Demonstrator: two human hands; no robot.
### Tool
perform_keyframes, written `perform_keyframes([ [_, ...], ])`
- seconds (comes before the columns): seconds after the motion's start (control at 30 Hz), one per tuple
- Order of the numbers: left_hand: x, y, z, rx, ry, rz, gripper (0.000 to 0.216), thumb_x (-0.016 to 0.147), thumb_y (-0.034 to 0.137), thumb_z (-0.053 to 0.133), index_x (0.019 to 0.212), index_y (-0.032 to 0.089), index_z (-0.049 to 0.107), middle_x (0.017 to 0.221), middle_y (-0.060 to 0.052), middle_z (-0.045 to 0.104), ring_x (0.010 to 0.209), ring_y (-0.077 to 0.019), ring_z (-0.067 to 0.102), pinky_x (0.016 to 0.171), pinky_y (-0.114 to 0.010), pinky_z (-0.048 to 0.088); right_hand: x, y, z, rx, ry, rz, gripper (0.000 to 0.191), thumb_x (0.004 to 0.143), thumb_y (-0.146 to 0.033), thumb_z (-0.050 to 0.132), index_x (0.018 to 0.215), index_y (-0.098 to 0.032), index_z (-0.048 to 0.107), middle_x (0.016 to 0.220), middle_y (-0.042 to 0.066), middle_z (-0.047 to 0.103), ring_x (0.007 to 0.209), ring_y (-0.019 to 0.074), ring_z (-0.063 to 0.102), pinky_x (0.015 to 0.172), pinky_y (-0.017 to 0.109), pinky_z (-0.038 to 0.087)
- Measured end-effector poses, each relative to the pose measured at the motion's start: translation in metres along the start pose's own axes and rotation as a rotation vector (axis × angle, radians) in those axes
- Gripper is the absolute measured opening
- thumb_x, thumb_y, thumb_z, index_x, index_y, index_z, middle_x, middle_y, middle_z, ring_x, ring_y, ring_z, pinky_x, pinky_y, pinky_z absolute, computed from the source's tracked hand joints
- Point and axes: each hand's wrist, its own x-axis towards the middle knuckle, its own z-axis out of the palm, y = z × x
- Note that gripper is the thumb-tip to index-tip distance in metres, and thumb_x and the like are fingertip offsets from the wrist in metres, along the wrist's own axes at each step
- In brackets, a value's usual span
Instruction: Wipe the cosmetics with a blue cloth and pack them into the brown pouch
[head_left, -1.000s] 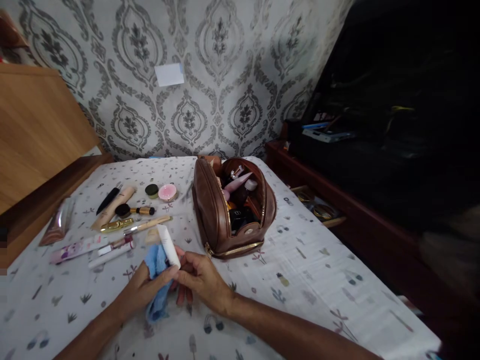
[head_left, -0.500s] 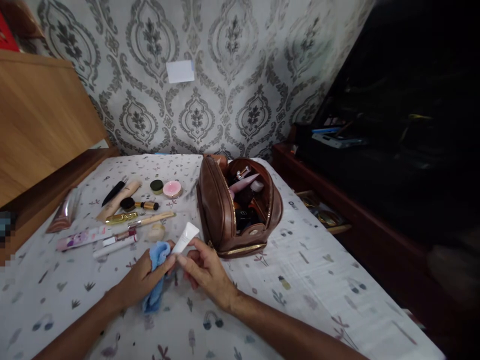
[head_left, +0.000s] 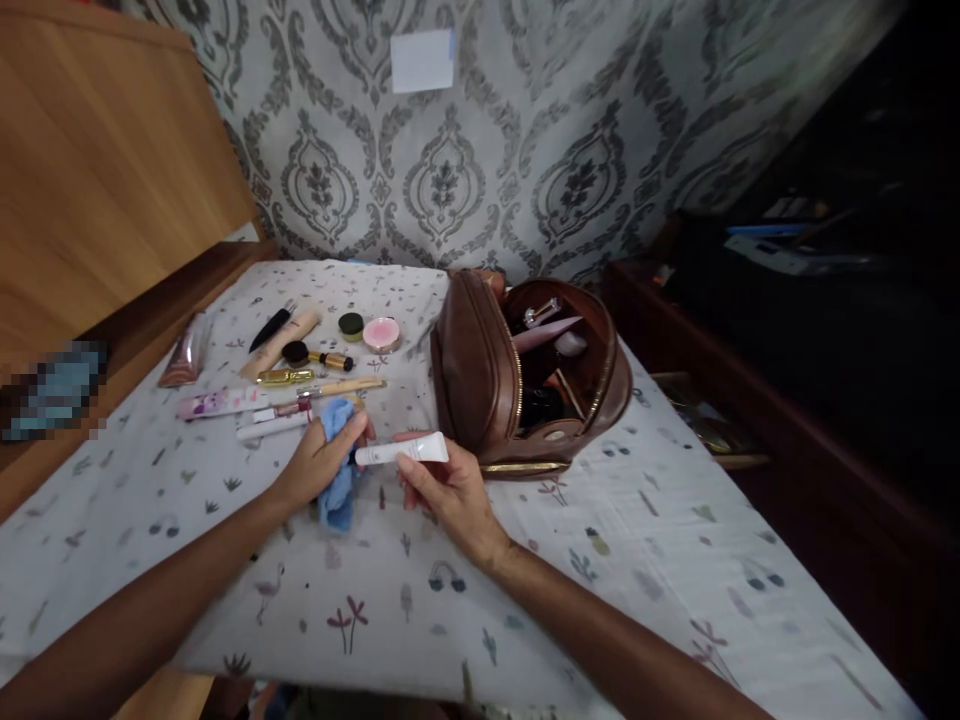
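Note:
Between thumb and fingers, my right hand grips a small white squeeze tube with a dark cap, lying nearly level. A crumpled blue cloth is held in my left hand, close to the capped end of the tube. Just right of and behind the tube stands a brown cosmetic bag, unzipped wide. Inside it are a pink tube and several dark items. Left of my hands lie a white lip gloss tube, a wooden-handled brush and a purple-printed tube.
Further back on the patterned cloth are a pink round compact, a dark green jar, a gold tube and a beige tube. A clear-and-brown tube lies far left, beside a wooden panel.
The white tube has turned from slanting upward to nearly level, and my right hand has shifted along it. The whole view has tilted, showing more of the table's near edge.

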Motion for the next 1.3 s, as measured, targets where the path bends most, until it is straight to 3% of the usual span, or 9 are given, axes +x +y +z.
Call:
perform_keyframes([
  [0.2,0.002,-0.002,-0.001,-0.089,0.062,-0.085,0.042,0.093,0.058,0.047,0.078,0.02,0.058,0.056,0.003,0.056,0.054,-0.0137,0.053,0.054,-0.024,0.044,0.0,-0.007,-0.001,-0.01,0.015,-0.046,0.034,0.088,-0.047,0.067,0.105,-0.018,0.064,0.069,-0.004,0.056,0.049,0.0074,0.053,0.044,0.02,0.04],
  [0.4,0.003,-0.004,0.001,-0.058,0.173,0.011,0.029,0.09,0.046,0.058,0.077,0.02,0.058,0.069,0.003,0.054,0.067,-0.013,0.053,0.064,-0.023,0.045,-0.003,-0.012,-0.002,-0.07,0.038,-0.097,0.032,0.092,-0.048,0.061,0.103,-0.019,0.067,0.073,-0.002,0.059,0.05,0.0077,0.053,0.049,0.021,0.044],
  [0.67,0.006,0.004,0.004,-0.393,0.223,-0.188,0.039,0.077,0.052,0.073,0.073,0.017,0.055,0.064,0.004,0.054,0.057,-0.0088,0.048,0.051,-0.018,0.04,-0.007,-0.016,-0.009,-0.543,-0.017,-0.374,0.035,0.098,-0.044,0.054,0.114,-0.02,0.074,0.078,0.004,0.061,0.062,0.0129,0.054,0.06,0.027,0.047],
  [0.8,0.008,0.009,0.002,-0.478,0.246,-0.235,0.044,0.072,0.054,0.077,0.073,0.016,0.056,0.061,0.004,0.054,0.051,-0.007,0.046,0.046,-0.017,0.038,-0.006,-0.014,-0.011,-0.628,-0.031,-0.436,0.034,0.1,-0.04,0.051,0.114,-0.019,0.074,0.079,0.005,0.061,0.066,0.0141,0.055,0.062,0.026,0.047],
  [0.9,0.008,0.009,0.001,-0.559,0.241,-0.245,0.045,0.071,0.055,0.079,0.079,0.016,0.057,0.061,0.005,0.055,0.048,-0.0062,0.045,0.043,-0.017,0.038,-0.006,-0.012,-0.01,-0.63,-0.007,-0.404,0.029,0.098,-0.037,0.054,0.109,-0.018,0.074,0.075,0.003,0.063,0.063,0.0138,0.057,0.063,0.025,0.048],
  [1.03,0.008,0.009,0.0,-0.561,0.291,-0.173,0.042,0.073,0.053,0.079,0.081,0.018,0.056,0.064,0.006,0.056,0.05,-0.0064,0.047,0.045,-0.017,0.041,-0.009,-0.011,-0.007,-0.569,-0.029,-0.219,0.028,0.098,-0.039,0.052,0.103,-0.018,0.07,0.063,-0.001,0.061,0.052,0.012,0.058,0.052,0.022,0.044],
  [1.13,0.008,0.01,-0.001,-0.53,0.297,-0.097,0.039,0.076,0.052,0.076,0.078,0.018,0.056,0.065,0.006,0.055,0.052,-0.0065,0.048,0.047,-0.017,0.041,-0.008,-0.01,-0.005,-0.448,-0.028,-0.078,0.029,0.097,-0.045,0.051,0.099,-0.019,0.064,0.068,0.0,0.067,0.05,0.0115,0.062,0.046,0.02,0.041],
  [1.3,0.009,0.01,-0.002,-0.572,0.231,-0.07,0.033,0.08,0.05,0.071,0.08,0.018,0.061,0.068,0.003,0.059,0.058,-0.0094,0.053,0.054,-0.02,0.045,-0.001,-0.007,-0.004,-0.2,0.036,0.012,0.039,0.09,-0.058,0.057,0.088,-0.019,0.058,0.066,0.001,0.068,0.045,0.0109,0.059,0.04,0.02,0.036],
])
